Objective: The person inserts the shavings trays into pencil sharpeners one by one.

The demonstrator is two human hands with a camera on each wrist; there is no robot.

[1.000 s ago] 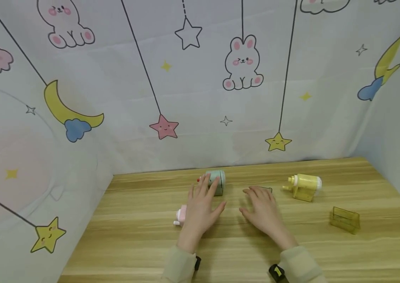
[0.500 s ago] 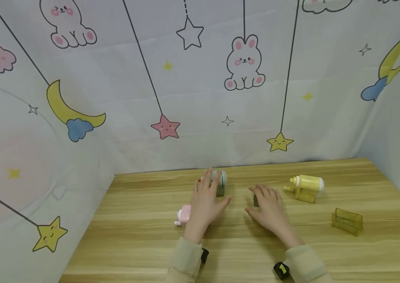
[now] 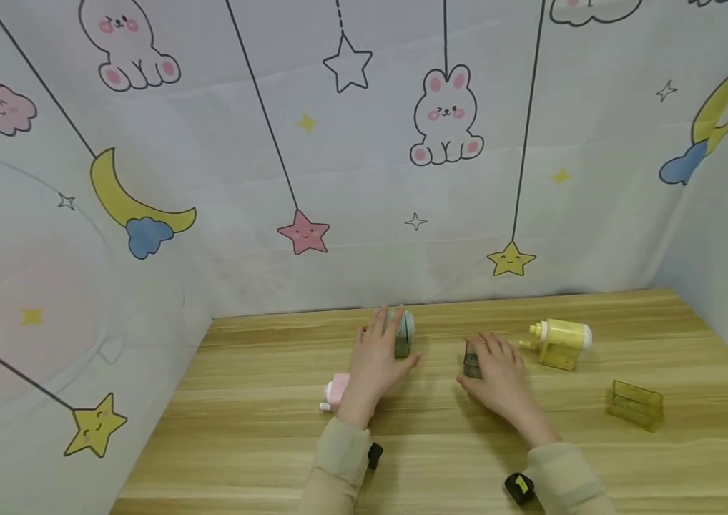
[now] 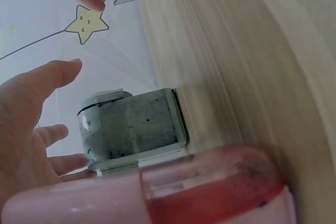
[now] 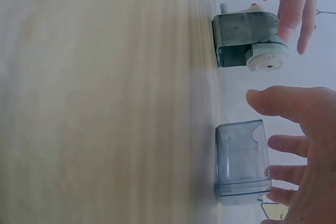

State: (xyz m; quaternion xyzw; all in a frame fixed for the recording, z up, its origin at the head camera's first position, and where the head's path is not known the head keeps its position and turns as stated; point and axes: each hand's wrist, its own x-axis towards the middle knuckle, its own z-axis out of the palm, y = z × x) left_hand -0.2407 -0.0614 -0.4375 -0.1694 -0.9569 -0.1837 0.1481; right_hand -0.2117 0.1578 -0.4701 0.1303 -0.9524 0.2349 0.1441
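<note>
My left hand (image 3: 377, 368) hovers, fingers spread, at the green crank pencil sharpener (image 3: 405, 335). In the left wrist view the sharpener (image 4: 136, 127) stands on the table, the thumb well apart from it; whether the other fingertips touch it I cannot tell. My right hand (image 3: 499, 375) reaches over a clear grey shavings bin (image 3: 472, 361). Seen from the right wrist, the bin (image 5: 241, 161) sits beneath the thumb, with the other fingers extended along its far side; contact is unclear. Beside the left wrist lies a pink sharpener (image 3: 337, 390), partly covered by that arm.
At the right back stands a yellow crank sharpener (image 3: 562, 342) with a white end. In front of it, further right, is a separate translucent yellow bin (image 3: 636, 405). A printed cloth (image 3: 364, 179) walls the wooden table (image 3: 261, 458) at the back and sides.
Both hands have shifted to the right, the right one further. More of the grey bin's left side now shows past the right hand. The view has also drifted slightly.
</note>
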